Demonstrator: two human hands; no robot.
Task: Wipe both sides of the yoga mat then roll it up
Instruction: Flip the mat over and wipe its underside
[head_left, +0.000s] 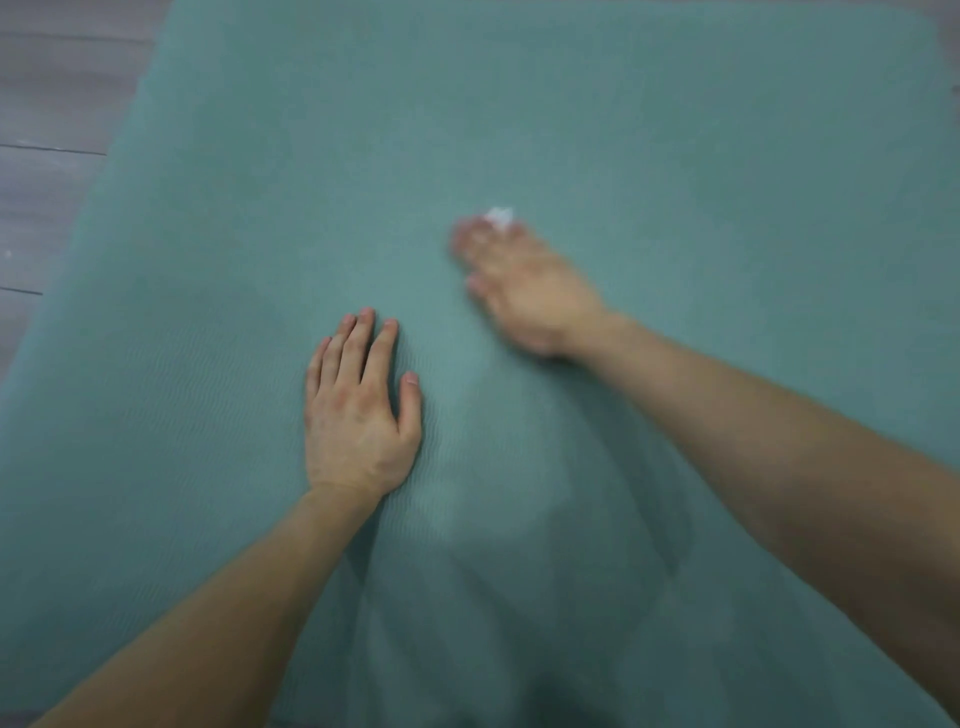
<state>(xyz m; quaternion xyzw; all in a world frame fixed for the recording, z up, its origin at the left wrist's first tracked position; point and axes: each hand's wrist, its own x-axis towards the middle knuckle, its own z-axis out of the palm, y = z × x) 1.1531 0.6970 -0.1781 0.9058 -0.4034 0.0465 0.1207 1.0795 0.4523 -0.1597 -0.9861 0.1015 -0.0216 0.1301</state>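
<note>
Teal-green and finely ribbed, the rectangular foam yoga mat (675, 130) lies unrolled and flat on a grey plank floor (52, 104), filling nearly the whole view. Its far right corner is rounded and its left edge runs along the boards.

The task looks to be in its wiping stage. The left hand (358, 415) rests palm-down on the mat near the middle, fingers straight and close together, thumb set apart, holding nothing; it seems to steady the mat or prop the person. The right hand (519, 291) reaches further out over the mat and is blurred. A small white wad of tissue or cloth (500, 215) shows at its fingertips, against the mat. The blur hides whether the fingers lie flat on the wad or pinch it.

Only one face of the mat is visible, and nothing shows whether it is the first or the second side, nor how much of it has been wiped. No damp streaks or dirt can be made out. The mat has no turned edge and no curl at either end, so the rolling is not begun and, by my reckoning, most of the job remains.
</note>
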